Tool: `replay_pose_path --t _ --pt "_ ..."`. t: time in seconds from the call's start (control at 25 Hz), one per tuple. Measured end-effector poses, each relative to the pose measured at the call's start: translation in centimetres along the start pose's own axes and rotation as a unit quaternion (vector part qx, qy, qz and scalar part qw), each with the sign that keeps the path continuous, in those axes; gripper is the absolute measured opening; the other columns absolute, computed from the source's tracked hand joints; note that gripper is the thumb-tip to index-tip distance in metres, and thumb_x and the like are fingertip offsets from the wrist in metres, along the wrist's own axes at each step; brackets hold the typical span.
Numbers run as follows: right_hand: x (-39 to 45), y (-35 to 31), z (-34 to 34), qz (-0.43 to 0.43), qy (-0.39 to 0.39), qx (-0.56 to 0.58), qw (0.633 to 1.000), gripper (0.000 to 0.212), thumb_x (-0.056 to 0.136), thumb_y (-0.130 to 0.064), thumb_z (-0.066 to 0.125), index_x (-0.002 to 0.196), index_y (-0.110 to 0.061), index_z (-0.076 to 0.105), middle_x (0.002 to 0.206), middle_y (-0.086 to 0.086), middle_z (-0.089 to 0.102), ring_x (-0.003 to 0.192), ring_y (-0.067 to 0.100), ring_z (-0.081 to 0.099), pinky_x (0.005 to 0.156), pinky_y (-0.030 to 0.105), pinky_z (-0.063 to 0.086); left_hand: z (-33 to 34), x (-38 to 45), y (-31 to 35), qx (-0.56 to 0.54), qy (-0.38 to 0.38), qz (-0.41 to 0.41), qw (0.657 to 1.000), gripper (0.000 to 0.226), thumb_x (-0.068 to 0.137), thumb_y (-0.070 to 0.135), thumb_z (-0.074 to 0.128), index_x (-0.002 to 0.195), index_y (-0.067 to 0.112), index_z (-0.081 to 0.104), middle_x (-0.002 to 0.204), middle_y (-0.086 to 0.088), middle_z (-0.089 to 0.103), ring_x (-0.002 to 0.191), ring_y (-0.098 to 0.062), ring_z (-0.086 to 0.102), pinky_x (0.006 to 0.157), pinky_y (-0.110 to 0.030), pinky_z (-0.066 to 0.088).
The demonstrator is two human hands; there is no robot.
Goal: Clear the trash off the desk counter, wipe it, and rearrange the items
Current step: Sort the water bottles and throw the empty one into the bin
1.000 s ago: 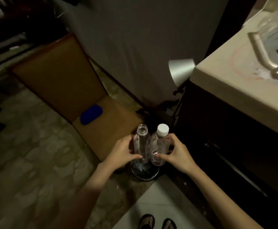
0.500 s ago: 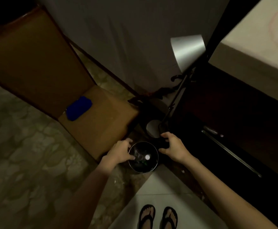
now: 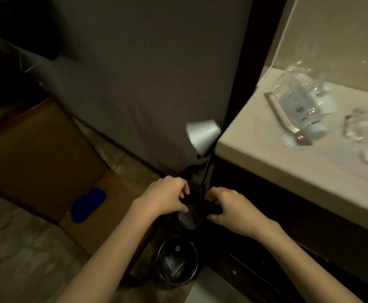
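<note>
Bin now holds bottles, hands lifted away

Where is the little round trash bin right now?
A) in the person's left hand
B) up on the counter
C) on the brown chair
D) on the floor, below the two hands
D: the bin sits on the floor by the dark cabinet, nearer the camera than the left hand and right hand, and neither hand touches it.
</note>
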State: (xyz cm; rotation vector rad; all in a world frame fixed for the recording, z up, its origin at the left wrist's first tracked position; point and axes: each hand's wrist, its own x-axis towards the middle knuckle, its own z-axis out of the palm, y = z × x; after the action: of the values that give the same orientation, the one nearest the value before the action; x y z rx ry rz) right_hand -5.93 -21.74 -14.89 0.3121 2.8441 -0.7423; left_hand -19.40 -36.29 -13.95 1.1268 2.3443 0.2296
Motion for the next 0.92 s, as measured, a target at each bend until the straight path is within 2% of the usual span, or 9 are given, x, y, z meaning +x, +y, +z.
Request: replay_pose_path --t 0.2,0.4,0.68,0.8,0.92 --pt "-5.7 1.4 -9.2 0.008 0.098 -0.03 0.995 0.04 0.079 -0.033 0.066 0.116 -0.022 0.055 0.117 -0.003 0.06 0.108 0.018 0.057 0.088 0.033 0.046 -6.5 0.2 9.4 0.046 0.045 0.087 0.994 0.037 0.072 0.035 0.078 0.105 0.034 0.06 0.09 0.019 0.062 0.09 -0.003 0.062 0.083 -0.028 0.052" --pt "-11.1 5.5 -15.4 0.043 0.175 -0.032 0.983 0.034 0.086 -0.035 0.062 0.118 -0.027 0.053 0.116 -0.012 0.058 0.104 0.01 0.055 0.087 0.029 0.047 -9.4 1.3 18.5 0.049 0.076 0.158 0.983 0.038 0.077 0.033 0.077 0.111 0.029 0.061 0.097 0.016 0.064 0.089 -0.002 0.062 0.084 -0.031 0.055" --pt "-17.3 14.1 -21.9 0.086 0.201 -0.047 0.975 0.035 0.083 -0.033 0.064 0.116 -0.024 0.055 0.114 -0.007 0.061 0.099 0.011 0.058 0.085 0.031 0.048 -9.2 5.3 31.1 0.103 0.096 0.234 0.962 0.035 0.078 0.026 0.074 0.11 0.029 0.06 0.099 0.013 0.064 0.088 -0.005 0.061 0.082 -0.032 0.054" --pt "-20.1 17.9 -23.7 0.113 0.207 -0.045 0.971 0.034 0.083 -0.033 0.065 0.114 -0.023 0.056 0.112 -0.007 0.062 0.098 0.012 0.058 0.086 0.032 0.048 -7.8 6.9 36.9 0.147 0.082 0.27 0.948 0.035 0.078 0.026 0.073 0.111 0.027 0.06 0.102 0.011 0.066 0.092 -0.009 0.061 0.083 -0.034 0.052" --pt "-23.7 21.5 -24.9 0.158 0.218 -0.038 0.962 0.032 0.082 -0.034 0.066 0.112 -0.025 0.057 0.108 -0.008 0.063 0.099 0.01 0.058 0.086 0.032 0.049 -6.2 8.5 41.9 0.176 0.055 0.311 0.932 0.037 0.079 0.027 0.073 0.113 0.027 0.06 0.104 0.012 0.066 0.095 -0.009 0.061 0.081 -0.029 0.05"
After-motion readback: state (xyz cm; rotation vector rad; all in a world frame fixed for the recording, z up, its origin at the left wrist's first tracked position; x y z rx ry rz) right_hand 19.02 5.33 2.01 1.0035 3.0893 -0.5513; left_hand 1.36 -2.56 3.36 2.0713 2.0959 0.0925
